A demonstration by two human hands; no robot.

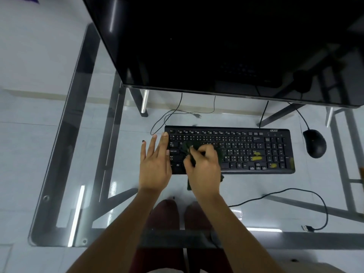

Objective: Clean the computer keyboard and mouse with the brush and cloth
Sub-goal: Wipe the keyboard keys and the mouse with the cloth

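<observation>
Glass desk (65,174): transparent top on metal frame; floor tiles & person's legs were seen through it.
Cable w/ USB plug (306,227): lay loose on glass, nearest the viewer, right side, unplugged.
Right hand (204,164): was closed round a dark cloth (189,152), pressed onto left-centre keys; cloth tail hung off kbd's near edge.
Left hand (155,162): was held open, fingers spread, gripping nothing; fingertips were laid at kbd's left end, prob. to steady it.
Keyboard (256,150): black, flat on glass, centre. Yellow smears were seen on right-hand keys near Enter/arrows, not yet wiped.
Mouse (314,143): black, just beside kbd's right end, untouched.
Brush: not seen in view.
Progress: judged early-to-mid; left keys being wiped, right keys & mouse left to do.
Writing: "Caps Lock" & "Esc" were legible; logo at kbd's top right seemed "acer", blurred. Two-script key legends, too small to read.
Monitor (216,46): black, off, farthest back.
</observation>
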